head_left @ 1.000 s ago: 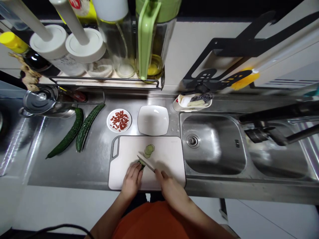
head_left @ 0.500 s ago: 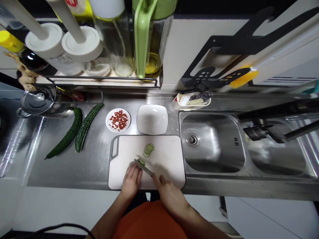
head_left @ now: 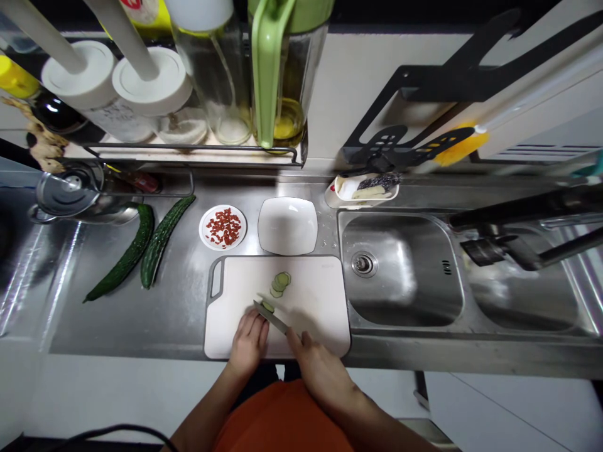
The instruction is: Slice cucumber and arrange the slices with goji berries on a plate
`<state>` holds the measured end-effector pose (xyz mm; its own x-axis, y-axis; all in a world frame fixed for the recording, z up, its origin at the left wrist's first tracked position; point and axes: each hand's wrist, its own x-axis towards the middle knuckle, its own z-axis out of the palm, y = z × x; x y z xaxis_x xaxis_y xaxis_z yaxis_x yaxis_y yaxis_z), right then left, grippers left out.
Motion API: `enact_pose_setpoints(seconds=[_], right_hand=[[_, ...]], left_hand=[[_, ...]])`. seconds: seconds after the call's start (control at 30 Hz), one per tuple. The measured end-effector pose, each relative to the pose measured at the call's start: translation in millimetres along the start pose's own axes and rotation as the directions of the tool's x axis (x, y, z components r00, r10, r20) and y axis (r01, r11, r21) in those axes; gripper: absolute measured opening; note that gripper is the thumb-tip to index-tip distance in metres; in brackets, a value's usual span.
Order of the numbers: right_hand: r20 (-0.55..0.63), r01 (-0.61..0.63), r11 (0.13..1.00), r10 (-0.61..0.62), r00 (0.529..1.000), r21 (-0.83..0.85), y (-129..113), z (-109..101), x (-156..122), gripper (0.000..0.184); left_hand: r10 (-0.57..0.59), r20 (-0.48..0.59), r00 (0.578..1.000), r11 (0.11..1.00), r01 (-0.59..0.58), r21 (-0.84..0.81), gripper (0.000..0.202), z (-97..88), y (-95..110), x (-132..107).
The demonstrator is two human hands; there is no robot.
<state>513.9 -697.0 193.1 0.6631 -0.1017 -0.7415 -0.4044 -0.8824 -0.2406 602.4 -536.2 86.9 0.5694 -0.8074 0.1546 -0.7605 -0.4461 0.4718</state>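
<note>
My right hand (head_left: 323, 364) grips a small knife (head_left: 273, 317), its blade slanting up to the left across the cutting board (head_left: 325, 307). Curled beside the blade, my left hand (head_left: 249, 339) presses on a cucumber piece, which its fingers mostly cover. Against the far side of the blade lies a cut cucumber slice (head_left: 267, 306). A short overlapping row of cucumber slices (head_left: 281, 284) rests farther up the board.
Behind the board stand a white dish (head_left: 287, 226) and a plate of red bits (head_left: 223, 227). Two whole cucumbers (head_left: 162, 245) lie left. A sink (head_left: 400, 270) is at right; a rack of bottles and jars (head_left: 198, 148) overhangs the back.
Both hands and the knife keep nearly the same pose at the cucumber. The view has shifted very slightly.
</note>
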Motion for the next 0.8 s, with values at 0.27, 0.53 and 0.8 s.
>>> enact_pose_setpoints(seconds=[0.27, 0.53, 0.8], right_hand=[[0.041, 0.003, 0.996, -0.006, 0.999, 0.088, -1, -14, 4, 0.049], [0.026, 0.003, 0.991, -0.007, 1.0, 0.136, -3, -16, 8, 0.045], [0.011, 0.003, 0.997, -0.004, 1.0, 0.08, -7, -12, 14, 0.043]], left_hand=[[0.01, 0.018, 1.0, 1.0, -0.01, 0.005, 0.023, -3.2, 2, 4], [-0.005, 0.012, 1.0, 1.0, 0.005, -0.009, 0.021, -4.2, 3, 5], [-0.033, 0.022, 0.999, 0.999, 0.034, -0.031, 0.02, -4.1, 3, 5]])
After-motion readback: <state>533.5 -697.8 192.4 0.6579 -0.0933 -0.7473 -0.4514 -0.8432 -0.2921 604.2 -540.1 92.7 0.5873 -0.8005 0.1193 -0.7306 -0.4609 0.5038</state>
